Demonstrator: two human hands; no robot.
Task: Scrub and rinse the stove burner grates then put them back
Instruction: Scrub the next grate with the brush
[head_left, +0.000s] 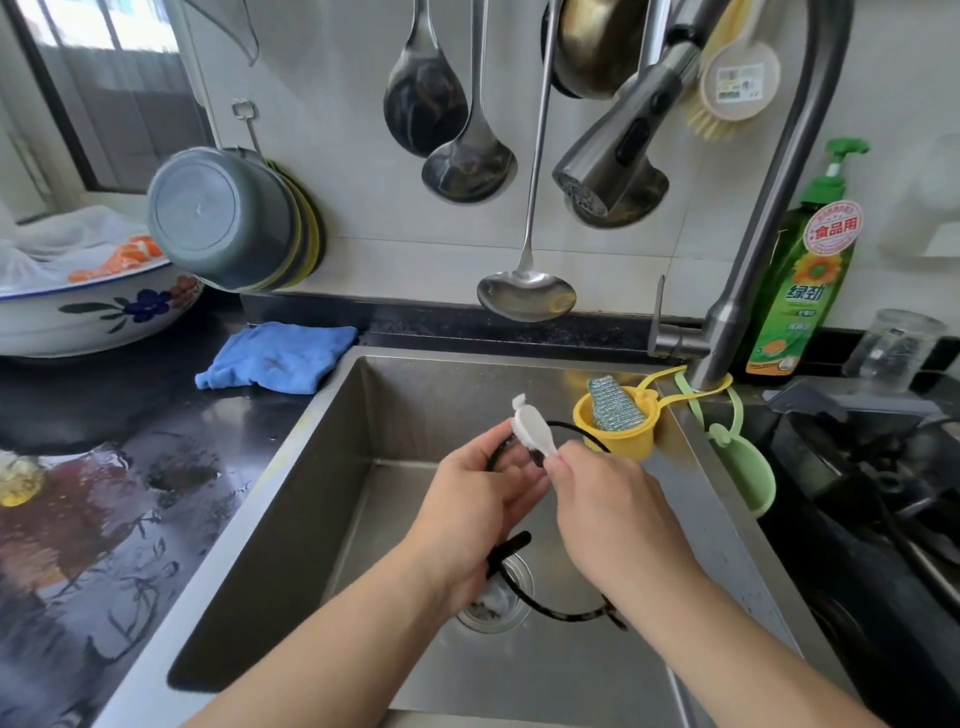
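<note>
Over the steel sink (332, 415) my left hand (467, 504) grips a black ring-shaped burner grate (550, 613); its prongs stick out below my palm and its ring loops under my right wrist. My right hand (613, 504) pinches a small white brush (532, 428), whose head presses against the grate's upper rim near my left fingers. The middle of the grate is hidden behind both hands. No water runs from the pull-down faucet (608, 166) above.
A yellow holder with a scouring pad (615, 410) and a green holder (748, 467) hang on the sink's right rim. Dish soap (800, 291) stands by the faucet base. The stove (883, 493) lies right, a blue cloth (275, 358) and wet counter left. Ladles hang overhead.
</note>
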